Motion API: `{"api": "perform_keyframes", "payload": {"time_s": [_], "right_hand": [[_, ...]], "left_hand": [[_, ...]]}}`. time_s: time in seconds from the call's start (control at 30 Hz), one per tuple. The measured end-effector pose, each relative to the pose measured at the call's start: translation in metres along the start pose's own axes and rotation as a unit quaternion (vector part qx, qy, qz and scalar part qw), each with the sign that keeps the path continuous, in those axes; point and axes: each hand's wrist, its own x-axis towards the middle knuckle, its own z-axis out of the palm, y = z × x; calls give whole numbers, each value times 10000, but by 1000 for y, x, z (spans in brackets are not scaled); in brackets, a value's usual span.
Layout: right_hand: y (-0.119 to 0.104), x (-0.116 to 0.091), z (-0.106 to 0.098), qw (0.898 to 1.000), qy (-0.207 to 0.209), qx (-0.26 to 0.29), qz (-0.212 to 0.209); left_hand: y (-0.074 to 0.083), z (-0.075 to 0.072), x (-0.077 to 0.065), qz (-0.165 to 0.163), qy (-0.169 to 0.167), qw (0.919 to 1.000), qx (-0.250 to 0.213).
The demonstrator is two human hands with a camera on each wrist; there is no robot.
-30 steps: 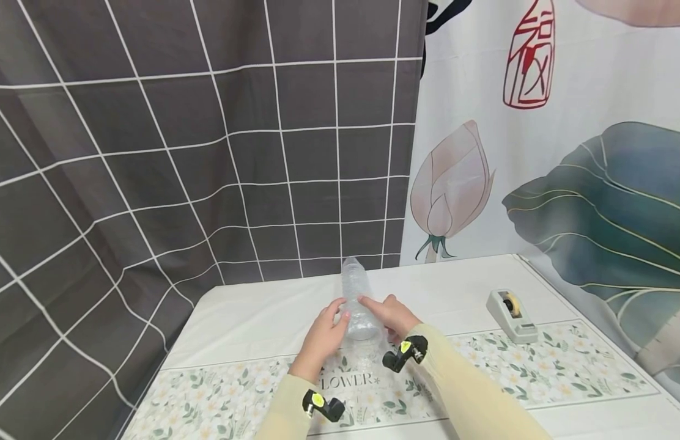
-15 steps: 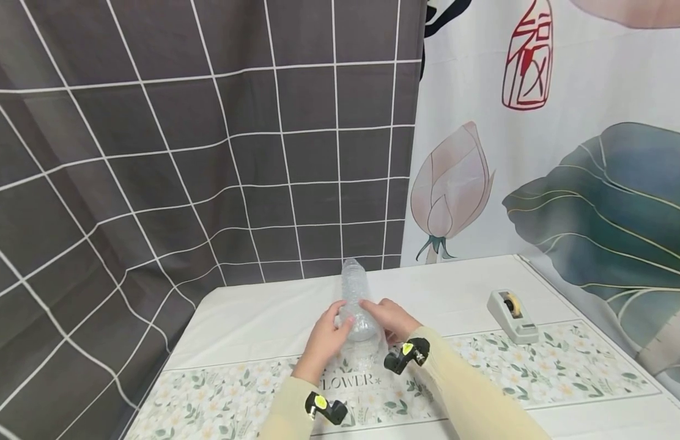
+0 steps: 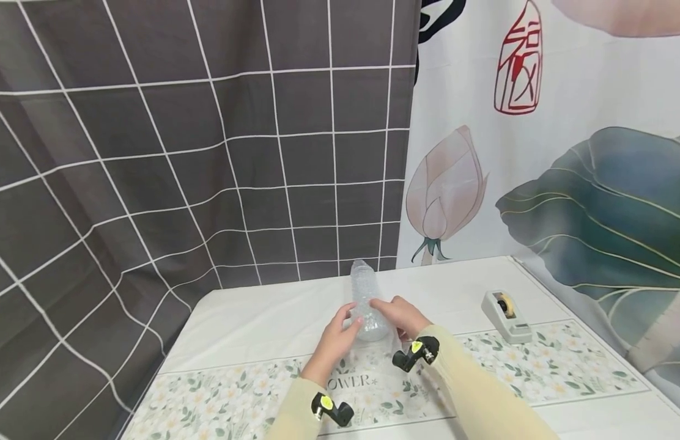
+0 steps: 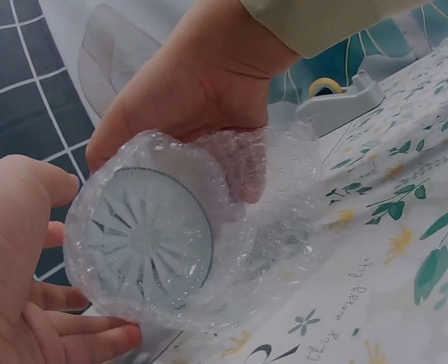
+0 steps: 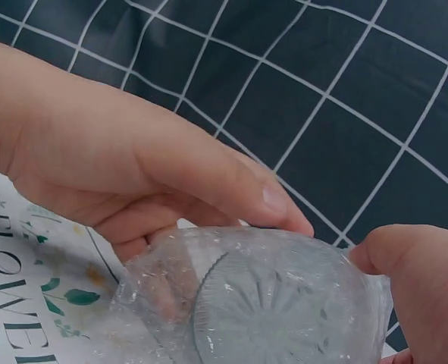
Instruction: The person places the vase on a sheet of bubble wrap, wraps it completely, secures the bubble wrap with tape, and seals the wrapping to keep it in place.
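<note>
A glass vessel (image 4: 148,235) with a ridged rim and a starburst pattern on its round end lies inside clear bubble wrap (image 3: 364,282), which makes a long roll pointing away from me. The patterned end faces the wrist cameras. My left hand (image 3: 334,342) holds the near part of this roll from the left, thumb on top. From the right, my right hand (image 3: 404,316) holds it too, its thumb pressed on the upper side. A loose flap of the wrap spreads toward me, and some fingers show through it in the left wrist view.
A white tape dispenser (image 3: 507,316) with a yellow roll stands to the right on the table. A flower-printed runner (image 3: 224,397) crosses the white tabletop (image 3: 263,318). Behind hang a dark grid curtain (image 3: 301,159) and a white curtain with a lotus print (image 3: 444,183).
Both hands and the wrapped roll have shifted slightly to the right. The hold on the roll looks much the same, and the head view has turned a little.
</note>
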Motion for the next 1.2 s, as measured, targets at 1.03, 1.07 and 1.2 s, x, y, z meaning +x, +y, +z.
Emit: {"api": "perform_keyframes", "payload": {"time_s": [1.03, 1.07, 1.2], "right_hand": [[7, 6, 12, 9998, 112, -96, 108], [7, 6, 12, 9999, 97, -86, 112], [7, 8, 6, 9999, 33, -118, 77]], "left_hand": [[2, -19, -3, 366, 278, 9975, 542], [2, -20, -3, 357, 301, 9974, 544], [0, -25, 1, 268, 384, 9968, 653]]}}
